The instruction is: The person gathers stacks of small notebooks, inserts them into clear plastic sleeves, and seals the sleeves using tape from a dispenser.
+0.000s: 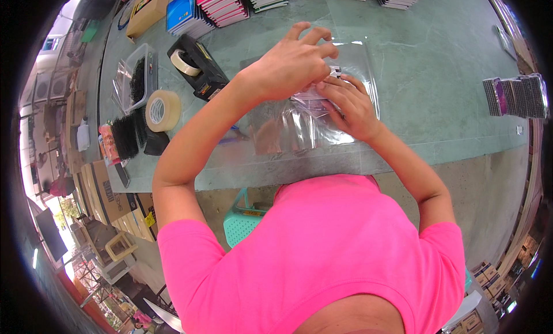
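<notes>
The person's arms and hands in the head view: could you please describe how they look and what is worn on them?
The left hand and right hand are ungloved, five-fingered human hands. The left forearm and right forearm are bare, with no watch or bracelet visible. The upper arms carry the short, plain, bright pink sleeves of a pink top.

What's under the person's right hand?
Shiny clear plastic shows around the right hand, over the green table, with a crinkled piece alongside. Whatever the hand itself covers cannot be seen.
</notes>
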`<state>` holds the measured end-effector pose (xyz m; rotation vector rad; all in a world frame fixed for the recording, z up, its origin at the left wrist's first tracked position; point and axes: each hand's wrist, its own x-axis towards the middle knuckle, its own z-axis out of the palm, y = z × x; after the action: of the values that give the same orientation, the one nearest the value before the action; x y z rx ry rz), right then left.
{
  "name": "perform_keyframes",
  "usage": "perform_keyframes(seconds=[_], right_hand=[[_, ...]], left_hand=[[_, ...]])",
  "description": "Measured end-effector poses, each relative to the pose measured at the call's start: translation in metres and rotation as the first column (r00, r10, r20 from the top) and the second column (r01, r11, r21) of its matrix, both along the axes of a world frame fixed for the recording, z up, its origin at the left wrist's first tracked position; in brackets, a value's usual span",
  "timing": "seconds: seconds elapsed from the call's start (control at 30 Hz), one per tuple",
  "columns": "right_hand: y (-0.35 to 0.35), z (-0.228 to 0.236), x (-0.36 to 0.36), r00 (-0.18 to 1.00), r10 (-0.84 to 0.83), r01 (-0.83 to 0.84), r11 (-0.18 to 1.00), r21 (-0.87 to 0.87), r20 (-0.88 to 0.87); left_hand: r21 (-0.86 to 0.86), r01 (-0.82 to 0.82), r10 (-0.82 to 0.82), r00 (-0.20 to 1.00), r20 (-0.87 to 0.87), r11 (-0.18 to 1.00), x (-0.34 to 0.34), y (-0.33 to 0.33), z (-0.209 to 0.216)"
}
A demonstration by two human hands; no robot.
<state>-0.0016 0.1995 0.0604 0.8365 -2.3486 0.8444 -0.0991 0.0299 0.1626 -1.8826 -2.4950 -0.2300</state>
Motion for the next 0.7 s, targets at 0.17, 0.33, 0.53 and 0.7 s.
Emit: perform_keyframes(seconds=[0.17,0.33,0.53,0.7], right_hand=[[-0.003,0.023,-0.007,0.998,0.013,-0.017,0.998,0.058,0.057],[0.006,0.043,-0.022,0.905,0.05,-0.058,0.998,0.005,0.422],[0.008,0.063,-0.02,0.863,0.095,-0.163,0.982,0.097,0.496],[0.003,0.036,-0.026,0.885,-0.079,0.211,0.947,-0.244,0.458]], left_hand=[[0.199,-0.121,0.129,0.991,-0.03,0.972,0.013,-0.01,0.003],[0.312,-0.404,0.364,0.914,0.18,0.86,0.051,-0.047,-0.014],[0.523,-0.689,0.381,0.718,0.582,0.501,0.049,-0.029,-0.061],[0.191,-0.793,0.301,0.426,0.853,0.579,0.024,-0.028,-0.058]])
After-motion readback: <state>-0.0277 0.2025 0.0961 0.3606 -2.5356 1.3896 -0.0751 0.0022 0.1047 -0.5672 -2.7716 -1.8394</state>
